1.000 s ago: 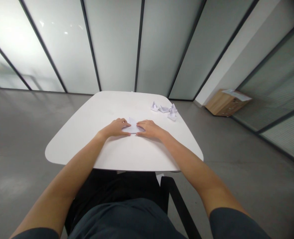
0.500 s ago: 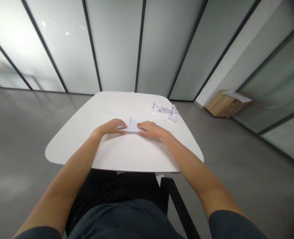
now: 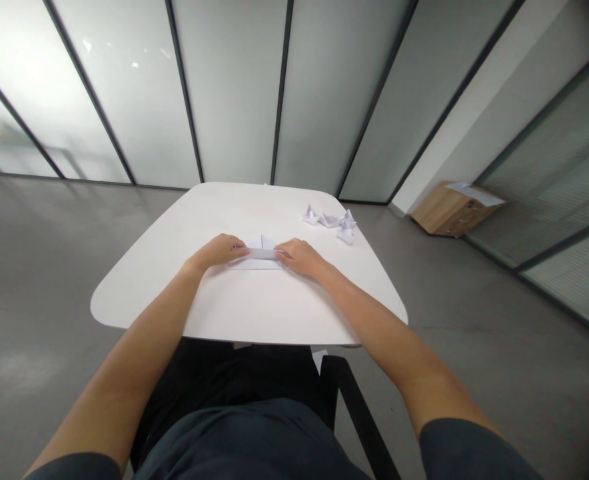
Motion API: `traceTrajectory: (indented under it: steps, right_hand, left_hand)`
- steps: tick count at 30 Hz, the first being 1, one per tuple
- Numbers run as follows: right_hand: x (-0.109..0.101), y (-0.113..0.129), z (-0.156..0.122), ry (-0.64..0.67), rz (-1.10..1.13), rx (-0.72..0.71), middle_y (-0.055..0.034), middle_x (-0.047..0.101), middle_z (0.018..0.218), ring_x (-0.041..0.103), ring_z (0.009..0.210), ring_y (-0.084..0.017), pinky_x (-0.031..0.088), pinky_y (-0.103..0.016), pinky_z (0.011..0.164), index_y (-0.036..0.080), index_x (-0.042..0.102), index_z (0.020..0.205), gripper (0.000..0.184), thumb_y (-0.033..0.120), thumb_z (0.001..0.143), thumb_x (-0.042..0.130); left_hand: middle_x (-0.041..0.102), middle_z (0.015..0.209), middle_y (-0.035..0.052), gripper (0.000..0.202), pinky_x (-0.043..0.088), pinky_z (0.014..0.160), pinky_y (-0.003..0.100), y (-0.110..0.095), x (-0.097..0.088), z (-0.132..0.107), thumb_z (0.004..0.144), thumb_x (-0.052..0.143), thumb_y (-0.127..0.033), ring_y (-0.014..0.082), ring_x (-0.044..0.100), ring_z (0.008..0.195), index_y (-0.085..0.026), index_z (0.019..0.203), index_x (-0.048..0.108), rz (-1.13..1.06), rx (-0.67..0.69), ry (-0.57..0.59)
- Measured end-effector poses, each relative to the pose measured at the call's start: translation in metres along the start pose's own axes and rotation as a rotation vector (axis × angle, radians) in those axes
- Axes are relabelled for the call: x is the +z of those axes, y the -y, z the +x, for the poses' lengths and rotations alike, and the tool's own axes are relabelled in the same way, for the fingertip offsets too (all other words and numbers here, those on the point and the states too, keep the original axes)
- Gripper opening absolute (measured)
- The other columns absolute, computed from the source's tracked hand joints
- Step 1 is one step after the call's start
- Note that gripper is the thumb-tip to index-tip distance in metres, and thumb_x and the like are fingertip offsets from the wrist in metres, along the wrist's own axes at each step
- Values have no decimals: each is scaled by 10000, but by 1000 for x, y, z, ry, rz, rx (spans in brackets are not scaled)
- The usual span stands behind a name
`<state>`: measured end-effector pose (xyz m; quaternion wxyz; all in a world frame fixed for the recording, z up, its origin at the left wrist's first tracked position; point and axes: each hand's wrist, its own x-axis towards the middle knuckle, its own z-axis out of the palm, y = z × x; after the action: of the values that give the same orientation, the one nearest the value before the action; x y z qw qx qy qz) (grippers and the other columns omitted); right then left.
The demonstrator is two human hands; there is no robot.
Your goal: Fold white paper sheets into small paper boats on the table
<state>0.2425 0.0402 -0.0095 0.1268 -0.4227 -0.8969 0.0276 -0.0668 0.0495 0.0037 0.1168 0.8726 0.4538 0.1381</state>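
Note:
A partly folded sheet of white paper (image 3: 260,263) lies on the white table (image 3: 269,310) in front of me. Its far side shows two flaps meeting at a centre line, and a strip along the near side is turned up. My left hand (image 3: 222,251) grips the left end of that strip between thumb and fingers. At the right end, my right hand (image 3: 298,256) pinches the same strip. Parts of the paper are hidden under my fingers.
Several folded white paper boats (image 3: 330,220) stand near the table's far right edge. A black chair armrest (image 3: 342,380) is beside me on the right. Farther off stands a wooden cabinet (image 3: 449,208) with papers on top, by the frosted glass wall (image 3: 229,93).
Both hands have closed on the strip at the paper's near side and raised it away from me. More of the lower paper edge shows beneath it. The paper boats have not moved.

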Motion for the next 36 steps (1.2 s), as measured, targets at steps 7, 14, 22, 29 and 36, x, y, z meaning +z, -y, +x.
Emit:
traceTrajectory:
  steps: [7, 14, 22, 29, 36]
  right_hand:
    - [1, 4, 1, 4, -66, 147, -130, 744, 1291, 690, 1189, -263, 473, -356, 1053, 253, 612, 1495, 437, 397, 1087, 554]
    - [6, -9, 3, -23, 52, 121, -99, 745, 1356, 679, 1251, -257, 471, -358, 1117, 234, 676, 1432, 403, 306, 1037, 650]
    - [13, -26, 4, -111, 262, 61, -70, 742, 1382, 697, 1265, -234, 477, -377, 1169, 228, 714, 1393, 490, 89, 924, 681]
    - [13, -25, 7, -89, 106, -26, -89, 728, 1386, 658, 1294, -243, 460, -419, 1170, 240, 838, 1127, 364, 35, 899, 641]
    - [3, 11, 14, -15, -147, -28, -92, 787, 1172, 625, 1169, -282, 452, -390, 989, 221, 827, 1094, 242, 150, 986, 623]
  left_hand:
    - [830, 1095, 52, 380, 516, 873, 295, 7, 3, 2, 955, 586, -482, 237, 752, 964, -235, 1116, 827, 35, -67, -32]
    - [826, 1076, 46, 319, 524, 911, 293, 13, 3, 3, 911, 687, -438, 236, 749, 979, -252, 1131, 823, 23, -95, -41]
    - [788, 1071, 51, 340, 543, 866, 306, 24, 3, 2, 858, 755, -411, 210, 718, 893, -253, 1156, 801, -22, -80, -59]
    - [797, 1072, 33, 242, 522, 962, 311, 18, -3, 2, 885, 609, -252, 216, 719, 999, -253, 974, 835, 12, 20, -6]
    - [795, 1034, 47, 274, 529, 863, 287, -18, 14, 7, 889, 587, -265, 197, 718, 874, -233, 1041, 812, 63, 14, -49]
